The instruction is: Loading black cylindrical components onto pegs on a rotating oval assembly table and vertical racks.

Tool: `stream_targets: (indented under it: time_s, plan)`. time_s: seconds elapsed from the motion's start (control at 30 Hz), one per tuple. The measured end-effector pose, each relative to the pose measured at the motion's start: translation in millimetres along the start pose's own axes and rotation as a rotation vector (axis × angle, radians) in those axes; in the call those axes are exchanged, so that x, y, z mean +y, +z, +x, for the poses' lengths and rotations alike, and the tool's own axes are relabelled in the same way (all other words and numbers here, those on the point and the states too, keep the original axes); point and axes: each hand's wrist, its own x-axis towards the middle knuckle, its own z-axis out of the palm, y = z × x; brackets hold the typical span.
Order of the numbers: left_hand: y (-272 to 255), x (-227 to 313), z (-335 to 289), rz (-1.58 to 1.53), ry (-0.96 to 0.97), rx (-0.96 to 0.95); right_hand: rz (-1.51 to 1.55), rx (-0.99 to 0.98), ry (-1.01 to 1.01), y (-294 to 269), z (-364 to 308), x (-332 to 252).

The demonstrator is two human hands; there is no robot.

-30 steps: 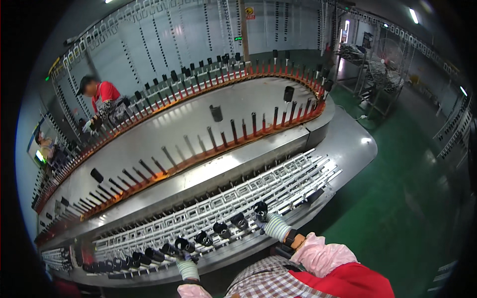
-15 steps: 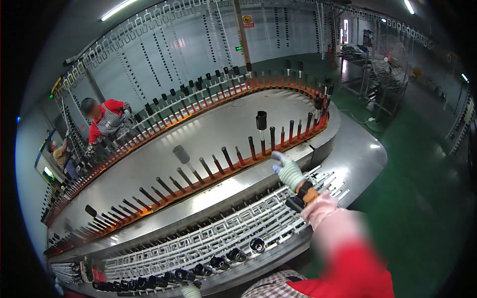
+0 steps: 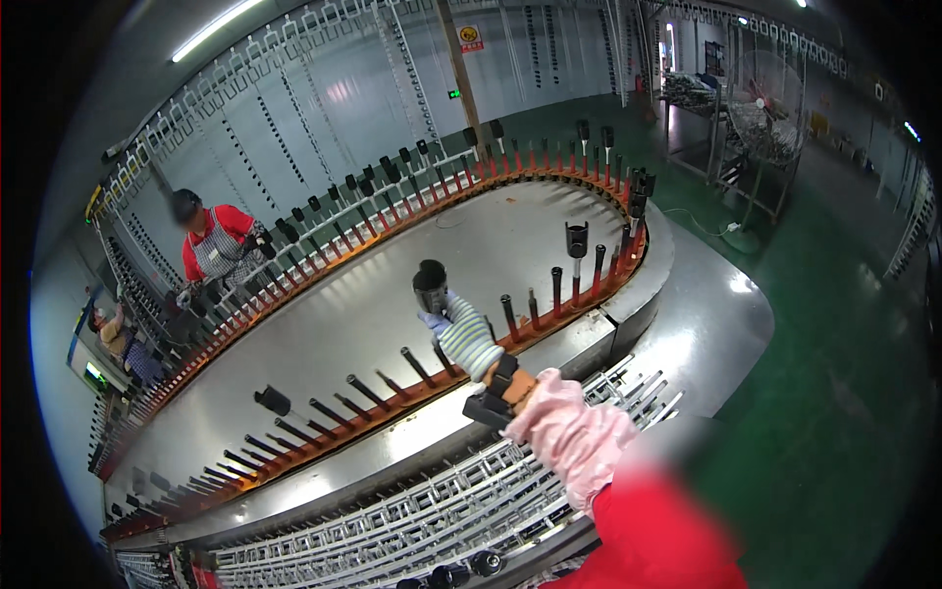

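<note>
My right hand (image 3: 463, 337), in a striped knit glove with a dark band at the wrist, reaches over the near side of the oval line. Its fingers are closed round the lower end of a black cup-shaped part (image 3: 430, 280). Whether that part still sits on its spindle is hidden by the hand. Farther right, another black cup-shaped part (image 3: 577, 239) stands upright on a spindle, and one more black cup-shaped part (image 3: 273, 400) tilts leftward at the left. Dark-tipped red spindles (image 3: 509, 317) rise between them. My left hand is out of the picture.
Silver metal racks (image 3: 422, 515) lie along the table's near edge, with black cups (image 3: 486, 562) at their front. A co-worker (image 3: 216, 240) in red and a checked apron stands across the line. Another person (image 3: 123, 344) is at far left. A caged fan (image 3: 763, 108) stands far right.
My right hand has swung left and forward from the racks onto a black cup-shaped part. The spindles and their parts have shifted right. My left hand has left the lower edge of view.
</note>
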Motion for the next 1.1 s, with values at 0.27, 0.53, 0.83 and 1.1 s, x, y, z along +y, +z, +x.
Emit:
stream_targets:
  time_s: [0.27,0.53,0.83,1.1]
  plan:
    - [-58,16,13,-0.618,-0.361,-0.048,-0.183,0.785,-0.157,-260,32,10]
    - [-43,25,29,-0.972,-0.604,-0.002,-0.767,0.657,-0.087,-366,55,77]
    - [12,16,33,-1.897,-1.039,0.331,-0.531,0.508,0.051,-271,40,53]
    - [130,-38,25,-1.038,-0.175,0.151,-0.188,0.184,-0.02,-142,19,-66]
